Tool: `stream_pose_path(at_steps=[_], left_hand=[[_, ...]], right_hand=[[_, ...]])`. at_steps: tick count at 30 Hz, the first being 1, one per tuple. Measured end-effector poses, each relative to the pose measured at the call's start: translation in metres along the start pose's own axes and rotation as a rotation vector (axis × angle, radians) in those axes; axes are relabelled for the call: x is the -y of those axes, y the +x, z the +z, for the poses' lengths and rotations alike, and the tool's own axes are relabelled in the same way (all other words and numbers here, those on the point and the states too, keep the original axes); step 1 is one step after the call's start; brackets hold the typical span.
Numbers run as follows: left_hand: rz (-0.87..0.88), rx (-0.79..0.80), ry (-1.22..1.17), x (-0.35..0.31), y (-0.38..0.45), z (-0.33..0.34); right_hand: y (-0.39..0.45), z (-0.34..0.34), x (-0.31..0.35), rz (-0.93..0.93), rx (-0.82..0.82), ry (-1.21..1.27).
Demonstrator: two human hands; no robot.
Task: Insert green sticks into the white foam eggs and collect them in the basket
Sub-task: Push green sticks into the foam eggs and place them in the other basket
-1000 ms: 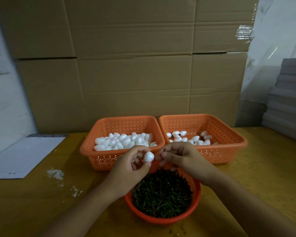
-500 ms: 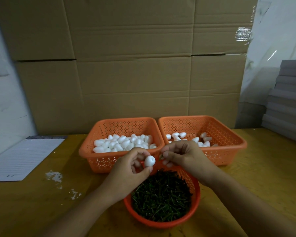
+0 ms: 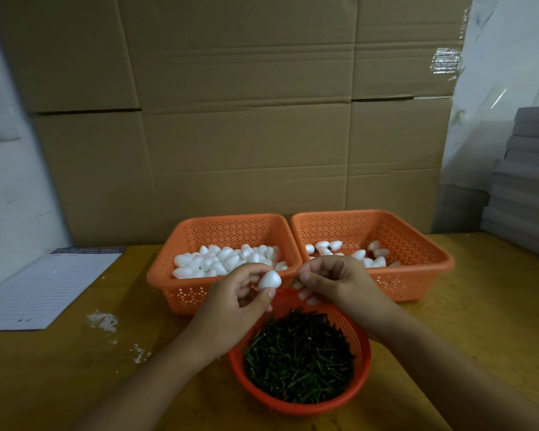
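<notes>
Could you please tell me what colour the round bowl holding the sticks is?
The round bowl is orange-red plastic with a perforated wall, seen in the head view.

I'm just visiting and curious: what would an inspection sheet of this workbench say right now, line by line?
Surface: yellow wooden table, scuffed, with white crumbs left of the hands.
Job's things: left basket heaped with white foam eggs; right basket holds fewer eggs; round basket nearest the person is full of green sticks.
Clutter: lined notepad at the table's left edge.
Grippers: left hand pinches one foam egg; right hand pinches a green stick, mostly hidden, beside the egg.
Cables: nothing seen.
Surroundings: cardboard boxes behind; grey stacked sheets at right.
</notes>
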State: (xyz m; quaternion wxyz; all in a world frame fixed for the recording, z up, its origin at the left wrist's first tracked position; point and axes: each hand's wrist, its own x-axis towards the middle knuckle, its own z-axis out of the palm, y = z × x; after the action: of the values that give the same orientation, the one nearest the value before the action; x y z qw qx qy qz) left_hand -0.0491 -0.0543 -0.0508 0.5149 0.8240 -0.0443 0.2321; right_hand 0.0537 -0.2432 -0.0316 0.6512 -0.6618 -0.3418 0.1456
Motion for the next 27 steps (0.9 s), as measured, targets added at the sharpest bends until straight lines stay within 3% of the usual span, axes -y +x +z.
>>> stream_pose_path(at_steps=[11,19,27], left_hand=[[0.018,-0.029,-0.069,-0.0008,-0.001,-0.0012],[0.067,-0.053,0.063,-0.0049,-0.0013,-0.0032],[0.036,-0.033,0.047,-0.0083,-0.0002,-0.0029]], right_hand=[[-0.0013,0.0005,-0.0016,0.02,0.068,-0.141],[-0.001,0.0013,-0.0019,-0.006,0.084,-0.191],[-0.0004,-0.0004,-0.0038,-0.017,0.098,-0.214]])
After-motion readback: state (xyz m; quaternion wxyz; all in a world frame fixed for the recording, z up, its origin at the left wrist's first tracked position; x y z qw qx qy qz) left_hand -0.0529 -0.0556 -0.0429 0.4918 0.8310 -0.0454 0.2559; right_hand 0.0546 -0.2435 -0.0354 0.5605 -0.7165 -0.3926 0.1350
